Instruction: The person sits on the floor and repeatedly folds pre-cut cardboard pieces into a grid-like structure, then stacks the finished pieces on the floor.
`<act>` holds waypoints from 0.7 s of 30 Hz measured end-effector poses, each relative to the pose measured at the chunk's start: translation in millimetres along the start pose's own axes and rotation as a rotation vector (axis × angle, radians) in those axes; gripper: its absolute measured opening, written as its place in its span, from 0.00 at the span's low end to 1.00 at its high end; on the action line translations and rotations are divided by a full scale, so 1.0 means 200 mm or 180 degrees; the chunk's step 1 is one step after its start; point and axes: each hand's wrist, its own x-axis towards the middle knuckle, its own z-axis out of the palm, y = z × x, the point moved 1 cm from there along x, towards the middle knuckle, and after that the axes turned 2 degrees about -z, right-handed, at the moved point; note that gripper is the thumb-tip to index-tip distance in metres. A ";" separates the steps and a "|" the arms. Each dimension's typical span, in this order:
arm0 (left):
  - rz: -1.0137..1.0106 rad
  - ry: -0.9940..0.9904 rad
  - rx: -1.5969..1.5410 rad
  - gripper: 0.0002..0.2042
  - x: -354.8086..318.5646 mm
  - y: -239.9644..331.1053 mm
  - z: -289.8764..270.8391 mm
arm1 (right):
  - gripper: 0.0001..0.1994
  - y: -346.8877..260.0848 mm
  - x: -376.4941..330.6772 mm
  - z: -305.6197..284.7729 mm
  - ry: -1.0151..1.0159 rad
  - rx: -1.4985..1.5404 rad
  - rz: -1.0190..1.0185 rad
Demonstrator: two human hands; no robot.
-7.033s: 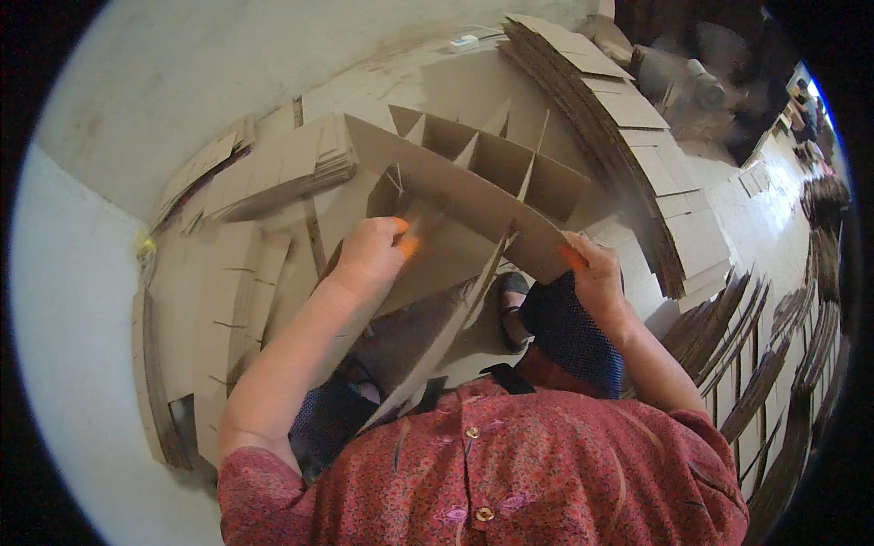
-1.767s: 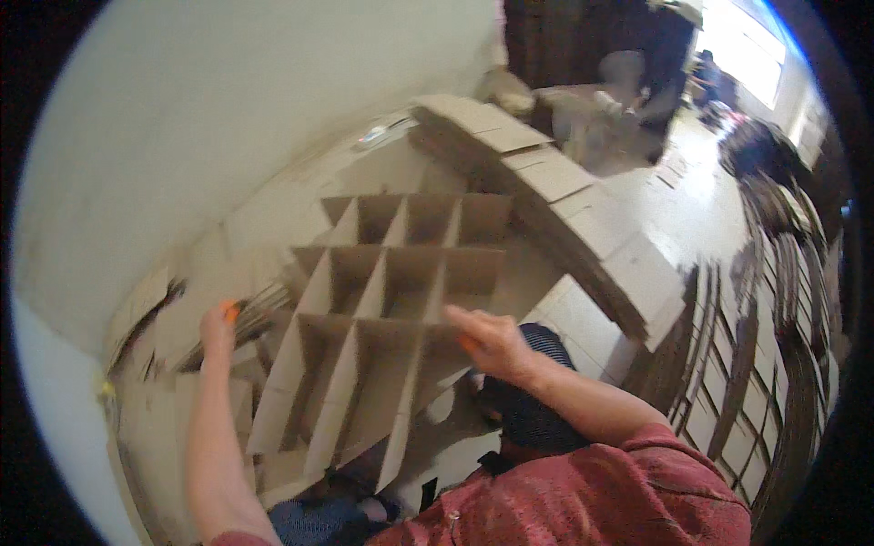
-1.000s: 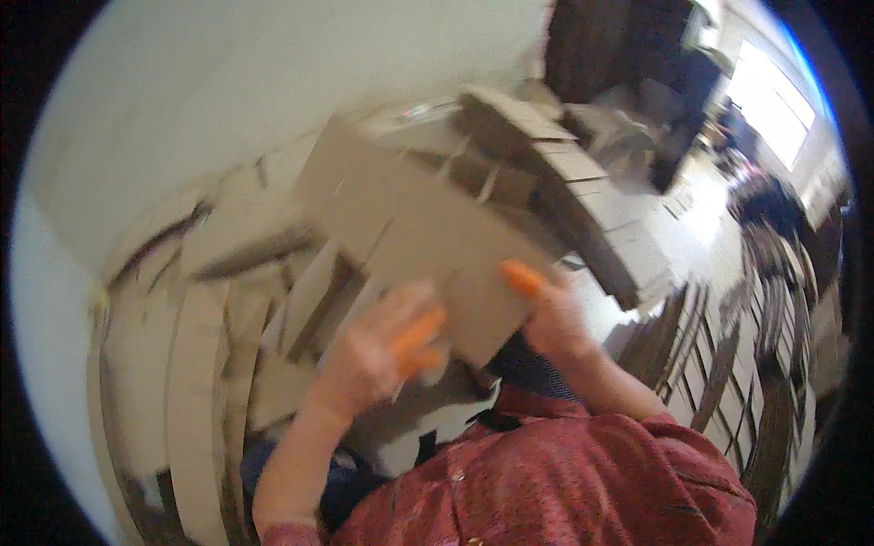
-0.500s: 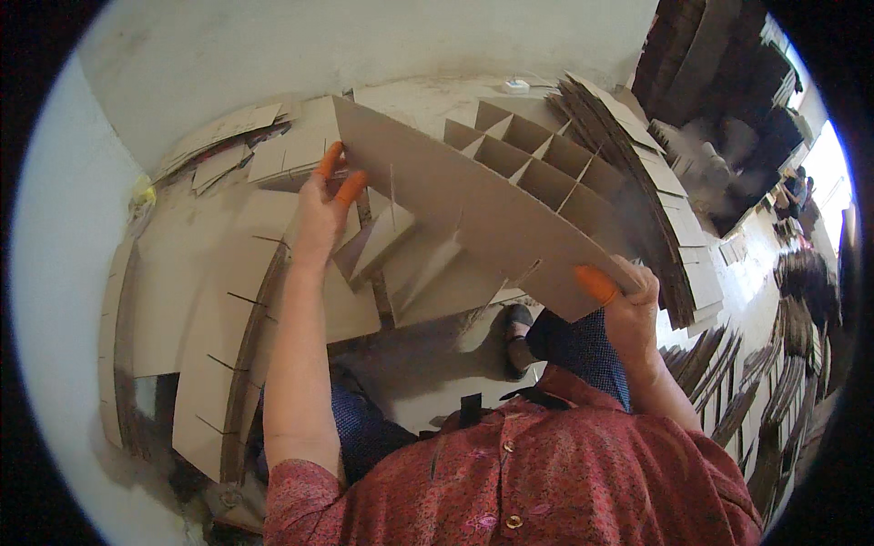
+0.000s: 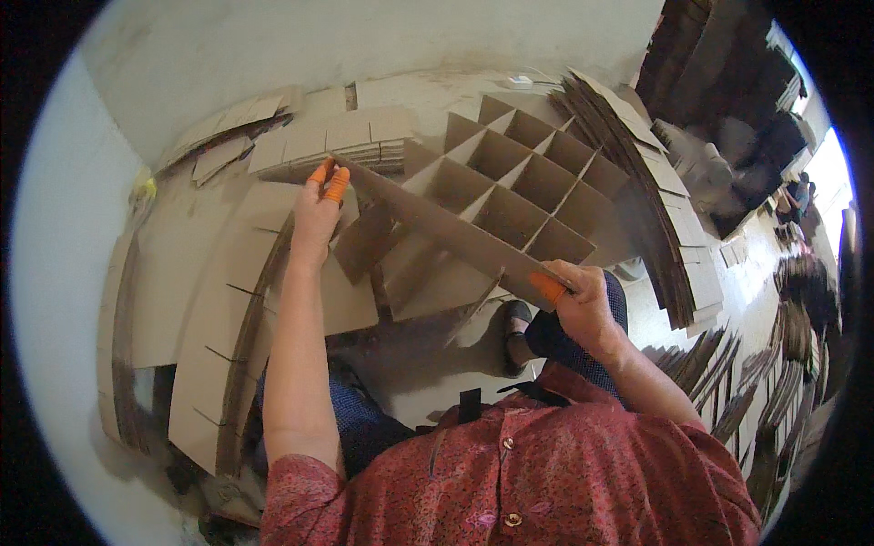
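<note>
A long cardboard strip (image 5: 437,227) runs slantwise between my hands, its far-left end higher in the picture. My left hand (image 5: 320,202), with orange covers on some fingers, pinches that end. At the near-right end my right hand (image 5: 583,300) is closed round the strip, an orange-covered finger or thumb along its face. Just beyond the strip stands a cardboard divider grid (image 5: 521,168) with several open square cells. Cross pieces of cardboard (image 5: 364,244) slant out on the near side of the strip. Whether the strip's slots are seated on them I cannot tell.
Slotted cardboard sheets are stacked at the left (image 5: 205,391), at the back (image 5: 364,136) and along the right (image 5: 637,173). More cardboard bundles (image 5: 774,364) stand on the floor at far right. A white power socket (image 5: 519,82) lies near the back wall.
The strip has come lower and tipped, so its broad face now shows as a narrow band. My right hand moved left, and more of the grid shows.
</note>
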 end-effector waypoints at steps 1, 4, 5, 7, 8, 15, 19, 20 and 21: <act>0.0125 -0.0039 0.0088 0.24 0.00 -0.02 0.02 | 0.06 0.08 -0.03 0.02 0.0124 -0.0058 -0.0126; 0.0426 -0.0142 0.0243 0.26 -0.01 -0.02 0.02 | 0.07 0.23 -0.13 0.08 0.0337 0.0434 0.0190; 0.0511 -0.0188 0.0259 0.26 -0.02 -0.01 0.02 | 0.06 0.26 -0.14 0.08 0.0292 0.0425 0.0219; 0.0376 -0.0162 0.0511 0.26 -0.02 0.01 0.00 | 0.06 0.26 -0.12 0.07 0.0199 0.0411 0.0284; 0.0304 -0.0149 0.0640 0.26 -0.02 0.02 -0.01 | 0.06 0.24 -0.11 0.06 0.0211 0.0503 0.0380; 0.0957 0.0377 0.0526 0.19 -0.27 0.06 0.00 | 0.06 0.22 -0.13 0.08 0.0327 0.0659 0.0687; 0.1240 0.0451 0.0950 0.19 -0.42 0.00 -0.02 | 0.06 0.19 -0.12 0.03 0.0145 0.0319 0.0645; 0.1228 0.0425 0.0899 0.19 -0.46 0.00 -0.01 | 0.06 0.17 -0.11 0.01 0.0102 0.0212 0.0608; 0.1414 0.0511 0.1180 0.19 -0.48 0.02 -0.01 | 0.06 0.18 -0.12 0.03 0.0207 0.0143 0.0371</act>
